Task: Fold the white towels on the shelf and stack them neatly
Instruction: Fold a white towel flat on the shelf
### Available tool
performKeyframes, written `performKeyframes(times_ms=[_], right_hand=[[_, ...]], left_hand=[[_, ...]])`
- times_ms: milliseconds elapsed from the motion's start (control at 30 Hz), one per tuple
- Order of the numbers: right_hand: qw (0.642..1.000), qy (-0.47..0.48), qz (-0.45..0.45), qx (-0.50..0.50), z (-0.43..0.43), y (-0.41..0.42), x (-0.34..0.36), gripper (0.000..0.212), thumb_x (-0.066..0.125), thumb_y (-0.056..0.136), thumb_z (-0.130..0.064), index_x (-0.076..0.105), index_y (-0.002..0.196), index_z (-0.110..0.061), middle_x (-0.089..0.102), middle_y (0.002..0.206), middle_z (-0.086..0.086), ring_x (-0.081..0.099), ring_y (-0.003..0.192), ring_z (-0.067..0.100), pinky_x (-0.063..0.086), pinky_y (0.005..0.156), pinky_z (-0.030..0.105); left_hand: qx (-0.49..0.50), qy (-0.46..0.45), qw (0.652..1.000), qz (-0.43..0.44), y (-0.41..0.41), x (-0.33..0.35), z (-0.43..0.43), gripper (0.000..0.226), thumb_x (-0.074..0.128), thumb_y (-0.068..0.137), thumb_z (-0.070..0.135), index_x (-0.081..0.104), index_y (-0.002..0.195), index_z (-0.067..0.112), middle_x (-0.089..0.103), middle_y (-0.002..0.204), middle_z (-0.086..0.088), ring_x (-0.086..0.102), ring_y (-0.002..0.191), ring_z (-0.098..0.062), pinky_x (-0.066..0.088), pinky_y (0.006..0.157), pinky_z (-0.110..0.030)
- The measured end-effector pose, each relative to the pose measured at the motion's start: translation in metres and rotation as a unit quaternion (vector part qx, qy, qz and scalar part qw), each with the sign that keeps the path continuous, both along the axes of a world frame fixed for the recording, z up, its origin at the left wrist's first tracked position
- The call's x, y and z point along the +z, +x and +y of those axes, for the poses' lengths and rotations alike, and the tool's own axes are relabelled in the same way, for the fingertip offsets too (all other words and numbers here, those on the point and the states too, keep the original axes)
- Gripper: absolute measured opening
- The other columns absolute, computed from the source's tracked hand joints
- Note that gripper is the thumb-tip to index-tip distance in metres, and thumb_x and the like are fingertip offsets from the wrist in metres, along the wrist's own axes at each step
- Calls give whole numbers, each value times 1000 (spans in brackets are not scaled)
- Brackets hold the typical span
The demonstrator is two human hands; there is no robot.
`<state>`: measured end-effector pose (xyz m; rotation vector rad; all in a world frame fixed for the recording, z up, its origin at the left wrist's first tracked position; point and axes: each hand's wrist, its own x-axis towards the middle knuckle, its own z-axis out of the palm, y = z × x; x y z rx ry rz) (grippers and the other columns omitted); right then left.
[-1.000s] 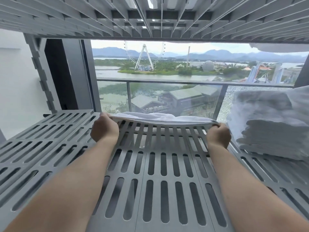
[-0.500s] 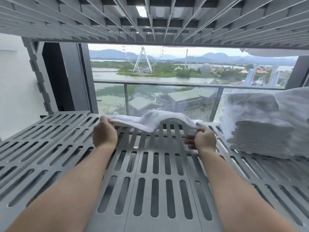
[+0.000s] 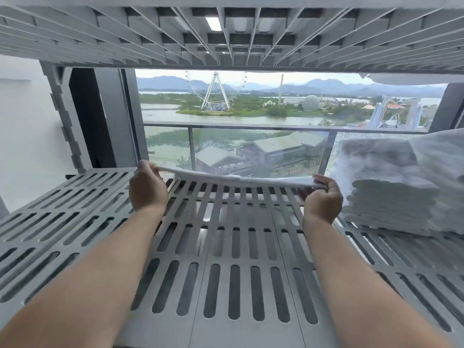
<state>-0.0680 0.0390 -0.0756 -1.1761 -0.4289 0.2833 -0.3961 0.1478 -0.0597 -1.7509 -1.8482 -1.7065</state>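
One towel (image 3: pixel 236 179) between two hands (image 3: pixel 147 188); one stack (image 3: pixel 391 194)

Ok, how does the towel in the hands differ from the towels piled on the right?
The held towel is a single piece, pulled into a thin band between the left hand and right hand; the pile is many folded layers. The held towel hangs above the slatted shelf; the pile rests on it. Each hand keeps a closed grip on the towel; nothing touches the pile. Both are white.

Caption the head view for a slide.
Both hands, left and right, stretch a white towel above the slatted shelf, beside a stack of folded towels.
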Motion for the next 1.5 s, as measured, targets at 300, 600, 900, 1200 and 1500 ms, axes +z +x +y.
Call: performKeyframes(times_ms=[300,600,900,1200,1500], right_hand=[[977,-193,-84,-47,-13,5,-13,45,40,77,12,73,80,-18,63,72,-14,64,85,21,42,66,13],[921,-298,-248,-36,-49,-6,-19,46,41,83,11,76,99,-14,72,103,13,65,98,34,51,80,30],[765,-412,-487,-91,-117,-12,-21,33,50,86,5,75,100,-11,69,99,14,59,101,35,51,78,38],[657,-512,-546,-89,-184,-33,-28,33,50,82,-1,73,99,-17,67,106,8,58,108,31,44,89,37],[660,-495,-556,-104,-233,-55,-31,30,51,80,0,74,91,-14,66,98,9,59,98,31,45,88,39]], left_hand=[[23,-132,981,142,-20,-9,-9,13,43,94,-2,53,94,7,63,82,-18,56,70,-34,44,59,-40],[28,-233,938,257,-30,-23,-41,24,34,85,-13,48,84,7,52,73,-13,49,64,-27,41,54,-38],[48,-247,916,312,-57,-27,-110,26,35,86,-9,43,73,12,48,67,-7,46,57,-20,38,51,-33],[114,-260,889,358,-92,-26,-190,22,46,87,-4,65,87,8,62,94,-11,57,87,-30,55,70,-41],[119,-246,868,415,-109,-24,-226,35,43,90,1,67,114,9,63,116,-11,53,113,-32,53,80,-41]])
